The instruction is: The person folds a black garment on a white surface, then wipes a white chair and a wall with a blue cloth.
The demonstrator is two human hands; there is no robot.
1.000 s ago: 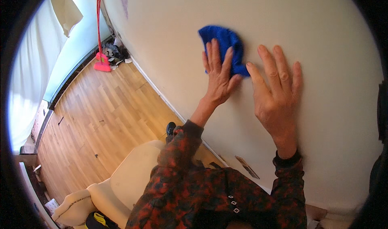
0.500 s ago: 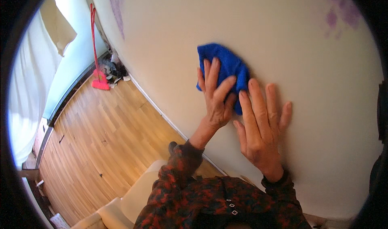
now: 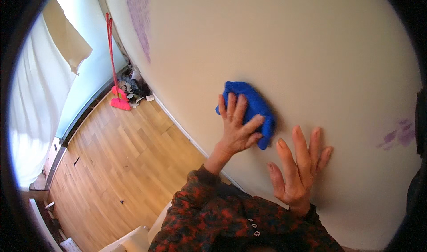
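A crumpled blue cloth (image 3: 254,107) lies against the pale wall (image 3: 311,65). My left hand (image 3: 238,129) holds it there, its fingers laid over the cloth's left and lower part and the thumb at the lower edge. To the right and slightly lower, my right hand (image 3: 299,172) rests open on the bare wall with fingers spread, apart from the cloth and holding nothing. Both arms wear dark sleeves with a red pattern.
Purple marks (image 3: 402,134) stain the wall at the right, and a purple patch (image 3: 138,20) runs along its upper left. A red-handled broom (image 3: 112,56) leans by a debris heap (image 3: 135,85) in the corner. White curtain (image 3: 40,100) hangs left; cream furniture (image 3: 133,241) stands below.
The blue cloth and my left hand have slid down the wall. My right hand has moved lower and a little right, away from the cloth. The view has shifted too.
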